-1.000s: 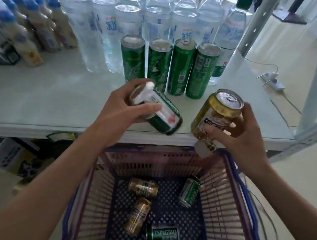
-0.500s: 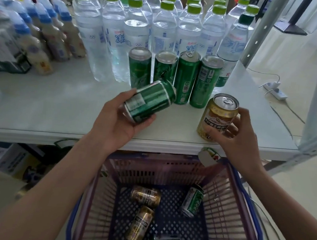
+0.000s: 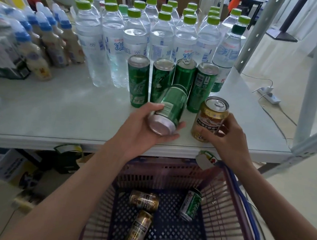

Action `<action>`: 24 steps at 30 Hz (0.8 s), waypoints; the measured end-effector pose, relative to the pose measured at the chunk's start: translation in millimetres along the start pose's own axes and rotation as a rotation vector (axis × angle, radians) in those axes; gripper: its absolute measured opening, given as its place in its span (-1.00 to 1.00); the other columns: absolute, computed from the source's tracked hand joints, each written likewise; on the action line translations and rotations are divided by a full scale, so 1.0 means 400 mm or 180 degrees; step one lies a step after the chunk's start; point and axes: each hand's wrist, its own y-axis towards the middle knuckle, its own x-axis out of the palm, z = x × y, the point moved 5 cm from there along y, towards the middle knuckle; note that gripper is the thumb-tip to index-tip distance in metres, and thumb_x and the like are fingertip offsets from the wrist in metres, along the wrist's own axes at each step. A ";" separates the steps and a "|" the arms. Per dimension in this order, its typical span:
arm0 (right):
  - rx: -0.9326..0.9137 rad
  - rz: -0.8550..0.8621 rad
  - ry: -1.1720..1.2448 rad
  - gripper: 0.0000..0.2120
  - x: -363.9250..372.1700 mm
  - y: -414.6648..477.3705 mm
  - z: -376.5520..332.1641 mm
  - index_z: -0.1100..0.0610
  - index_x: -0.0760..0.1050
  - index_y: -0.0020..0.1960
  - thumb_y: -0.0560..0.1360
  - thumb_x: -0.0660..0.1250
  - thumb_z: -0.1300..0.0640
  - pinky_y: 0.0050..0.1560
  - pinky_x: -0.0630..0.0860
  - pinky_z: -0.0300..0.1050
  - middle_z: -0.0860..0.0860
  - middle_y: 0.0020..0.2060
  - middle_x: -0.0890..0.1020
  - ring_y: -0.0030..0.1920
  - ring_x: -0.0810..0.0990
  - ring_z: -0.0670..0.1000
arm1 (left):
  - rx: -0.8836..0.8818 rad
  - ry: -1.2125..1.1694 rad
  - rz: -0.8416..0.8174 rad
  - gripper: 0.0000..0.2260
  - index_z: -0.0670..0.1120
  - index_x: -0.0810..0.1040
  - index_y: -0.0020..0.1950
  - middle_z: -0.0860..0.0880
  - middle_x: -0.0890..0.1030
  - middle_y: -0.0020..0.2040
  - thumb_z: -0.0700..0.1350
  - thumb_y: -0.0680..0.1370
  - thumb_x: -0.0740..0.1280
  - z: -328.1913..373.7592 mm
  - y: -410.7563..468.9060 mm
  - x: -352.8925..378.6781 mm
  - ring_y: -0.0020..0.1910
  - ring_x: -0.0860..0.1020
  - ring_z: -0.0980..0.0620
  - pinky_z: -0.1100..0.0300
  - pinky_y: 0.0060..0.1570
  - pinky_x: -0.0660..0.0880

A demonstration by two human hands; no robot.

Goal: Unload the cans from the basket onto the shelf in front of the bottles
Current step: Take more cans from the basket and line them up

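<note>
Roughly halfway, judging by the count: four tall green cans (image 3: pixel 138 81) stand upright in a row on the shelf (image 3: pixel 60 113), just in front of the clear, green-capped water bottles (image 3: pixel 135 35). Over the shelf's front edge the left hand (image 3: pixel 140 129) is wrapped around a short green can (image 3: pixel 167 109), tilted with its dull metal base toward the camera. Beside it, the right hand (image 3: pixel 227 137) clasps a glossy gold can (image 3: pixel 209 119) standing near the edge. Below, the perforated plastic basket (image 3: pixel 228 209) holds four more lying cans (image 3: pixel 142 200), two gold and two green.
</note>
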 end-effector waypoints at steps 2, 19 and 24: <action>-0.0007 0.0030 -0.0034 -0.32 0.002 0.000 -0.001 -0.01 0.50 0.23 0.25 0.55 -0.33 0.15 0.64 0.08 -0.14 0.06 0.71 0.08 0.69 -0.12 | 0.0079 0.0648 0.0083 -0.54 -0.23 0.49 0.35 -0.32 0.57 0.32 -0.15 0.47 0.42 -0.012 0.014 0.004 0.24 0.57 -0.29 -0.30 0.40 0.36; -0.0164 -0.0190 -0.0109 -0.39 0.075 0.010 -0.035 -0.05 0.56 0.29 0.31 0.59 -0.21 -0.09 0.50 -0.54 -0.28 0.00 0.69 -0.02 0.64 -0.37 | 0.1442 0.3291 0.1066 -0.27 -0.01 0.36 0.34 0.13 0.54 0.17 -0.22 0.29 0.66 0.038 0.034 -0.042 0.11 0.56 0.29 0.46 0.06 0.54; -0.0265 -0.0424 -0.0310 -0.30 0.141 0.021 -0.056 -0.05 0.50 0.32 0.27 0.65 -0.20 0.06 0.54 -0.36 -0.12 0.15 0.67 0.08 0.65 -0.17 | 0.1526 0.3422 0.1196 -0.25 0.02 0.33 0.31 0.27 0.51 0.10 -0.19 0.26 0.67 0.071 0.014 -0.086 0.09 0.50 0.42 0.38 0.10 0.52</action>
